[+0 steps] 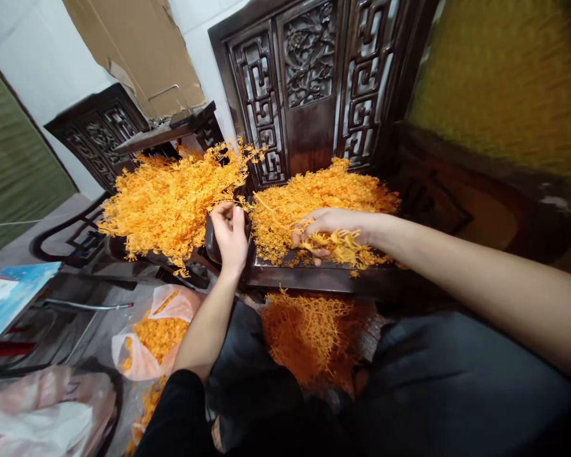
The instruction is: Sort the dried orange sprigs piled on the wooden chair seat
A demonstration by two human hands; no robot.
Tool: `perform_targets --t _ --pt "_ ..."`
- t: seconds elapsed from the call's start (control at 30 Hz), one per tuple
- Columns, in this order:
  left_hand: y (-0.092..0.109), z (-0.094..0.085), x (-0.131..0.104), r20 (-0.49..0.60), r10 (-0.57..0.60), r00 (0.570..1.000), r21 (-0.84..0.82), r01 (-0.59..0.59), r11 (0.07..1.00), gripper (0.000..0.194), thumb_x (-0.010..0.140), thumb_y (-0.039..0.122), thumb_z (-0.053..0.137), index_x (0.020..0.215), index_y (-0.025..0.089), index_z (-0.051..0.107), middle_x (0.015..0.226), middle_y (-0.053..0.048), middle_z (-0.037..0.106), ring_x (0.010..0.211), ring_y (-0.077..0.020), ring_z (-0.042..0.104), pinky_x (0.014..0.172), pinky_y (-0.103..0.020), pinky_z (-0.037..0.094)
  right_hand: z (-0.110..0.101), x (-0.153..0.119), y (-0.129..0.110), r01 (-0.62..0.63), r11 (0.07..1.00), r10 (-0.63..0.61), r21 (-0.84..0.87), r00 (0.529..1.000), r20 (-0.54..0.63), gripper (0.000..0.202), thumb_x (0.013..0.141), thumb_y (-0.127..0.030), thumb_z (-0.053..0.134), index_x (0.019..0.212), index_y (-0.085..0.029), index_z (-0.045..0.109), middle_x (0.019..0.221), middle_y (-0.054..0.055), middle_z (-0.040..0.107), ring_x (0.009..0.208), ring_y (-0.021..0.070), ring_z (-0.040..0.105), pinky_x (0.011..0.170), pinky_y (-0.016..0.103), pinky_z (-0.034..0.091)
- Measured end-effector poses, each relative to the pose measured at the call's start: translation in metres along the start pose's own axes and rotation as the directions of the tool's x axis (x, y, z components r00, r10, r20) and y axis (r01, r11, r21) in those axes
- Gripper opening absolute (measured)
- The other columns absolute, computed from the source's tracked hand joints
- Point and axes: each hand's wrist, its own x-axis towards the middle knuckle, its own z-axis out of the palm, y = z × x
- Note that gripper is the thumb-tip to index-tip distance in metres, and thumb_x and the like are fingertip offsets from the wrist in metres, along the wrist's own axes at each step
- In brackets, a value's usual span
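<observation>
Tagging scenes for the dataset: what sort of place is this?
Probably a living room doubling as a handwork spot: a carved dark wooden seat back, orange sprigs heaped in front of it, and an open plastic bag holding more orange pieces.

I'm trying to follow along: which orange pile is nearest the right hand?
The pile on the seat before the large carved chair back; the right hand overlaps it in view. The other piles lie further left or lower down.
</observation>
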Motion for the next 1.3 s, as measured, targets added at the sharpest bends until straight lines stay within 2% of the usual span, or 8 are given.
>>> perform_targets --t 0.07,0.13,0.2,0.3,0.53,0.93,1.13,1.3 --pt "0.017 -0.009 -0.004 0.137 0.294 0.946 0.055 -0.304 0.951 0.054 0.090 0.062 0.064 0.127 0.023 0.058 0.123 -0.010 0.065 0.117 -0.0235 0.063 0.102 -0.040 0.048 -0.002 0.000 0.001 0.008 0.998 -0.009 0.060 1.000 0.019 0.027 0.092 -0.034 0.052 0.089 -0.018 0.073 0.057 0.003 0.057 0.051 0.0149 0.050 0.064 0.039 0.056" --pt "0.036 -0.013 -0.008 0.462 0.517 0.721 0.008 -0.587 0.810 0.057 0.086 0.062 0.070 0.130 0.027 0.059 0.131 -0.009 0.065 0.130 -0.0278 0.058 0.114 -0.046 0.040 -0.002 -0.001 0.002 -0.031 0.992 0.020 0.121 0.996 0.088 0.027 0.091 -0.035 0.053 0.089 -0.017 0.073 0.058 0.003 0.060 0.050 0.0149 0.053 0.061 0.037 0.055" --pt "0.049 -0.012 -0.010 0.682 0.538 0.496 -0.074 -0.685 0.725 0.060 0.089 0.064 0.065 0.135 0.027 0.058 0.140 -0.010 0.063 0.140 -0.0300 0.052 0.121 -0.049 0.033 0.000 0.000 0.003 -0.104 0.986 0.075 0.127 0.973 0.219 0.025 0.088 -0.036 0.058 0.090 -0.017 0.073 0.063 0.004 0.065 0.051 0.0150 0.057 0.058 0.034 0.054" --pt "0.051 -0.005 -0.011 0.808 0.458 0.370 -0.084 -0.698 0.711 0.072 0.091 0.074 0.051 0.139 0.020 0.057 0.135 -0.015 0.066 0.133 -0.0308 0.058 0.117 -0.048 0.038 0.005 0.002 0.005 -0.181 0.983 0.180 -0.029 0.926 0.332 0.022 0.084 -0.036 0.065 0.088 -0.017 0.076 0.066 0.004 0.068 0.054 0.0147 0.061 0.056 0.029 0.053" --pt "0.033 -0.008 -0.021 0.879 0.301 0.369 0.069 -0.725 0.686 0.063 0.100 0.069 0.036 0.100 0.017 0.071 0.076 -0.007 0.068 0.075 -0.0191 0.068 0.066 -0.029 0.046 0.020 -0.002 -0.006 -0.277 0.957 0.292 -0.091 0.911 0.291 0.008 0.074 -0.023 0.076 0.079 -0.018 0.076 0.064 0.003 0.065 0.053 0.0138 0.059 0.049 0.027 0.050" --pt "0.018 -0.019 -0.028 0.854 0.437 0.281 0.064 -0.891 0.449 0.046 0.108 0.048 0.036 0.109 0.015 0.067 0.064 -0.002 0.062 0.056 -0.0148 0.060 0.051 -0.029 0.032 0.011 0.013 0.014 -0.318 0.948 0.240 0.031 0.771 0.590 0.028 0.073 -0.037 0.071 0.089 -0.015 0.071 0.067 0.000 0.062 0.054 0.0138 0.060 0.048 0.026 0.054" --pt "0.013 -0.018 -0.029 0.887 0.358 0.292 -0.024 -0.745 0.666 0.050 0.108 0.046 0.035 0.078 0.017 0.063 0.059 -0.001 0.057 0.050 -0.0116 0.052 0.051 -0.029 0.029 0.015 0.015 0.011 -0.151 0.980 0.198 -0.134 0.844 0.498 0.020 0.077 -0.032 0.064 0.088 -0.018 0.072 0.077 0.002 0.066 0.065 0.0156 0.059 0.053 0.025 0.047" --pt "0.009 -0.021 -0.029 0.890 0.261 0.374 -0.180 -0.236 0.955 0.041 0.107 0.038 0.041 0.079 0.018 0.064 0.057 0.004 0.051 0.050 -0.0074 0.046 0.054 -0.025 0.031 0.024 0.011 -0.003 0.141 0.844 0.044 -0.518 0.944 0.328 0.017 0.085 -0.029 0.055 0.073 -0.019 0.062 0.065 0.002 0.059 0.056 0.0137 0.050 0.055 0.028 0.036"
